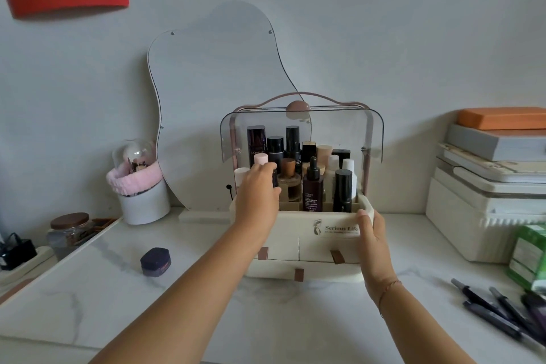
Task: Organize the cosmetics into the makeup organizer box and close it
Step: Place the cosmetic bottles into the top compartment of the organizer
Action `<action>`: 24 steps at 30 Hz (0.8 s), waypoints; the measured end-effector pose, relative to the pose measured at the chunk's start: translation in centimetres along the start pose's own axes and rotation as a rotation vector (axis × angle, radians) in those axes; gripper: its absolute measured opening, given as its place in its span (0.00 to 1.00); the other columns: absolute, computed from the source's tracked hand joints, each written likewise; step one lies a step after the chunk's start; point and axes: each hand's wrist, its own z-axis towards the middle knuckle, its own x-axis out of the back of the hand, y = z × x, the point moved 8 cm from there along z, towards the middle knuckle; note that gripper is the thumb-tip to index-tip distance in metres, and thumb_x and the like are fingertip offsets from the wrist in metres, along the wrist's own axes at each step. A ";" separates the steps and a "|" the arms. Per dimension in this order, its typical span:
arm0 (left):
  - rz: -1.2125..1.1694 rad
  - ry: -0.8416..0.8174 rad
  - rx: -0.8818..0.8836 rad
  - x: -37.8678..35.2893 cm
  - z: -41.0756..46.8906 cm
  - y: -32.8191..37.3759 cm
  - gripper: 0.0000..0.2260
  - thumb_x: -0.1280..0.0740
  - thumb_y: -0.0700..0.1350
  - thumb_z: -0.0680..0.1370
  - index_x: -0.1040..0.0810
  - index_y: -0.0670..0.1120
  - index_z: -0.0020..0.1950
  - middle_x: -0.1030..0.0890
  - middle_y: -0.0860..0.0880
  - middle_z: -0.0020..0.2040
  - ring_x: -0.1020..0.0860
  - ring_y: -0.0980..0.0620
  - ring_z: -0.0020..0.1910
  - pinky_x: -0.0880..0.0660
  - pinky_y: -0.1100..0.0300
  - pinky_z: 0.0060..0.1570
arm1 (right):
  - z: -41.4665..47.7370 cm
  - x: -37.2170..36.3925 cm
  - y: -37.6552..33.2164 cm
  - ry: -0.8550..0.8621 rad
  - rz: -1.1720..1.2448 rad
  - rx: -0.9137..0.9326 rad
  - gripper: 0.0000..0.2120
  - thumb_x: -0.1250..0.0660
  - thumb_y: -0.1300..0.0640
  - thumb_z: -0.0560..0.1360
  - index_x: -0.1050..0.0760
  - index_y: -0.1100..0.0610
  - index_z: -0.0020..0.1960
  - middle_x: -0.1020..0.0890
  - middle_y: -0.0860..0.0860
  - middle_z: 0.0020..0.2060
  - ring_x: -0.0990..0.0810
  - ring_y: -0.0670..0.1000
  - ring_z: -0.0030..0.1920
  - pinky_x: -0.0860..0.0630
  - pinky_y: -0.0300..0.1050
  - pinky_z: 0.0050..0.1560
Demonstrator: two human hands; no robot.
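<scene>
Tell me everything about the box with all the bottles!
The makeup organizer box is cream plastic, standing on the marble-look counter. Its clear smoky lid is swung up under a pinkish handle. Bottles fill the top; three drawers with brown tabs sit shut below. The right hand grips its front right corner; the left hand reaches among the bottles.

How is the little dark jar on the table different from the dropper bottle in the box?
The jar is short and wide; the dropper bottle is tall and slim. The jar sits out on the table, while the dropper bottle stands inside the organizer. The jar has a flat lid; the dropper bottle has a black bulb top. Both are dark purple and upright.
</scene>
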 end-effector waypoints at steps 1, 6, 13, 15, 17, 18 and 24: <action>0.012 -0.001 -0.007 -0.1 0.1 0.0 0.20 0.34 0.37 0.76 0.30 0.44 0.68 0.26 0.46 0.65 0.26 0.46 0.61 0.30 0.56 0.53 | 0.0 0.0 0.0 0.003 -0.002 0.002 0.17 0.44 0.43 0.77 0.34 0.46 0.64 0.26 0.46 0.56 0.28 0.39 0.54 0.32 0.37 0.49; 0.075 0.008 -0.061 0.0 0.2 0.4 0.19 0.34 0.36 0.76 0.29 0.41 0.66 0.28 0.46 0.66 0.29 0.45 0.63 0.29 0.54 0.58 | 0.2 0.1 0.1 0.025 -0.006 0.009 0.14 0.45 0.47 0.80 0.34 0.47 0.64 0.25 0.49 0.57 0.27 0.44 0.55 0.33 0.37 0.49; -0.013 0.134 -0.274 2.2 -1.4 1.8 0.18 0.31 0.38 0.74 0.25 0.41 0.64 0.25 0.46 0.63 0.27 0.47 0.63 0.28 0.55 0.61 | 0.0 0.0 0.0 0.014 -0.028 0.002 0.22 0.45 0.40 0.74 0.35 0.47 0.65 0.27 0.50 0.58 0.28 0.50 0.58 0.34 0.44 0.56; -0.061 0.279 -0.295 4.1 -3.1 0.2 0.14 0.29 0.38 0.72 0.21 0.44 0.58 0.21 0.49 0.58 0.25 0.50 0.57 0.27 0.59 0.55 | 0.1 0.2 0.0 0.008 -0.036 0.004 0.16 0.45 0.43 0.78 0.35 0.45 0.64 0.27 0.48 0.57 0.29 0.49 0.57 0.34 0.45 0.56; -0.085 0.452 -0.227 6.1 -5.3 -3.7 0.08 0.30 0.38 0.72 0.19 0.46 0.50 0.20 0.51 0.50 0.24 0.53 0.51 0.28 0.62 0.50 | 0.2 0.2 0.0 0.009 -0.042 0.024 0.17 0.47 0.46 0.80 0.34 0.46 0.67 0.28 0.44 0.56 0.29 0.47 0.58 0.35 0.44 0.57; -0.081 0.509 -0.166 6.8 -6.3 -6.2 0.07 0.30 0.37 0.72 0.19 0.46 0.47 0.20 0.51 0.47 0.24 0.52 0.48 0.28 0.61 0.48 | 0.2 0.2 0.0 0.012 -0.049 0.034 0.18 0.47 0.46 0.80 0.35 0.46 0.69 0.28 0.44 0.57 0.30 0.46 0.58 0.35 0.43 0.57; 0.051 0.148 0.589 5.4 -8.5 -23.3 0.22 0.27 0.47 0.70 0.26 0.43 0.62 0.26 0.42 0.60 0.29 0.39 0.61 0.32 0.49 0.58 | -0.1 -0.2 -0.4 0.042 -0.037 0.047 0.23 0.47 0.43 0.77 0.35 0.46 0.71 0.29 0.43 0.59 0.29 0.44 0.58 0.35 0.43 0.59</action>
